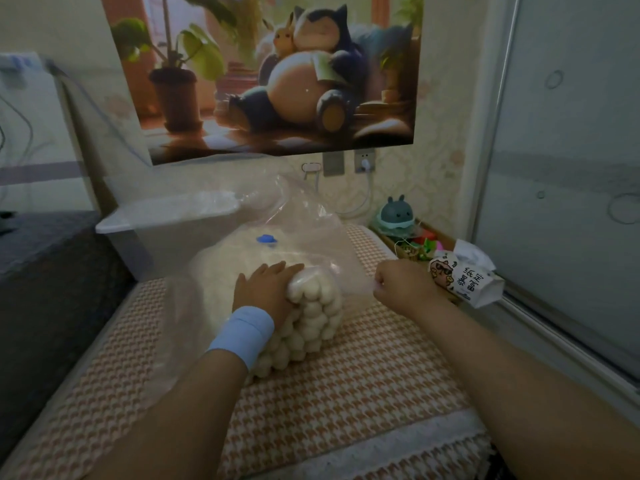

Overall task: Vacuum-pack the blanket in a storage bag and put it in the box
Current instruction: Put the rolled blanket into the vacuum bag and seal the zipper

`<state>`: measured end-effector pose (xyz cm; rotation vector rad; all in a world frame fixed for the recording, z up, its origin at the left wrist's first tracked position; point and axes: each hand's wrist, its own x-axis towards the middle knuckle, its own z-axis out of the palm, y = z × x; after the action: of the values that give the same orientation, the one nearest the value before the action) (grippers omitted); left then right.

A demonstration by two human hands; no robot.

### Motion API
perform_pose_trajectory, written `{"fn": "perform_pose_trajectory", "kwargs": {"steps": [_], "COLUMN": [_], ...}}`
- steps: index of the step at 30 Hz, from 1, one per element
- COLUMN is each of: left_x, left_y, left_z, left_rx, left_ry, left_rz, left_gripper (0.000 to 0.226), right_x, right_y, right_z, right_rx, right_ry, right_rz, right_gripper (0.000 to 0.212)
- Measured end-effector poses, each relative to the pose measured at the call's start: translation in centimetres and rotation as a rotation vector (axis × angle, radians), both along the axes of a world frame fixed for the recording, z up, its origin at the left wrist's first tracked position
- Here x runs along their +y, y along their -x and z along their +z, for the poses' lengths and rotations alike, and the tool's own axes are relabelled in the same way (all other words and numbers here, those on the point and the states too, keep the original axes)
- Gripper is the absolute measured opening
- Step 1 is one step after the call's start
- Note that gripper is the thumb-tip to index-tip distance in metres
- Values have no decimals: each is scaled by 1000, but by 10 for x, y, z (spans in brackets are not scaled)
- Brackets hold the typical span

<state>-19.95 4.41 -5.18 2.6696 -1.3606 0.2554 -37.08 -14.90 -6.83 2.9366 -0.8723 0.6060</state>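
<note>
Blanket [311, 306], cream and covered in bobbles, lies in the middle of the frame on a houndstooth cloth [363, 375]. Its far part is inside a clear bag [311, 216] and its near end sticks out of the mouth. A blue valve [266, 239] sits on top of the bag, above centre.

The left hand [265, 287], with a pale blue wristband [242, 332], rests on the blanket with fingers straight, pressing on its top. The right hand [403, 285], right of centre, is curled into a fist and pinches the bag's edge, pulling the film away from the blanket.

A white box [166, 216] stands behind the bag, left of centre, touching it or just beside it. A tissue pack [464, 278] lies just past the right hand. A green toy [394, 216] sits further back on the right. A cartoon poster [277, 74] fills the upper middle of the frame.
</note>
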Motion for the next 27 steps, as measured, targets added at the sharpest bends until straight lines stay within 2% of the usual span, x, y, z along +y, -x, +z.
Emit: {"fn": "perform_pose_trajectory", "kwargs": {"steps": [2,4,6,7,8,9,10,14,16,18,19,21,22,23,25,26,27], "left_x": [1,4,5,4,3,1,-1,-12,-18,-25,-28,-31,-30,-26,-8,7,20], "left_y": [1,3,5,6,8,11,13,16,14,11,9,7,6,3,-2,-7,-12], "left_z": [4,5,6,5,4,3,2,-4,-3,-5,-6,-6,-8,-9,-8,-8,-8], "left_rx": [27,17,-45,-63,-68,-56,-39,-119,-143,-112,-72,-11,-3,9,126,234,335], "left_ry": [76,124,159,166,168,160,143,166,237,190,124,3,-36,-49,66,182,310], "left_rz": [8,-16,-51,-68,-79,-82,-81,-51,-9,-34,-69,-162,-216,-271,-362,-376,-376], "left_gripper": [61,58,55,55,56,57,59,56,53,55,59,70,77,83,87,86,84], "right_x": [6,11,12,13,13,12,10,9,15,19,21,25,28,33,49,61,70], "right_y": [7,13,16,17,18,17,16,16,20,20,19,15,11,6,-3,-9,-15], "right_z": [5,4,0,-1,-4,-8,-13,-8,1,3,1,-5,-5,-2,7,15,21], "right_rx": [2,-142,-310,-321,-281,-200,-122,-56,21,219,356,639,720,718,438,215,-41], "right_ry": [-53,-124,-382,-558,-712,-808,-839,-588,-416,-250,-231,-286,-317,-339,-273,-151,0], "right_rz": [-23,-56,-76,-89,-94,-89,-87,-102,-111,-134,-165,-253,-289,-308,-267,-200,-91], "right_gripper": [19,17,16,22,40,58,65,29,22,23,27,44,57,73,91,86,69]}}
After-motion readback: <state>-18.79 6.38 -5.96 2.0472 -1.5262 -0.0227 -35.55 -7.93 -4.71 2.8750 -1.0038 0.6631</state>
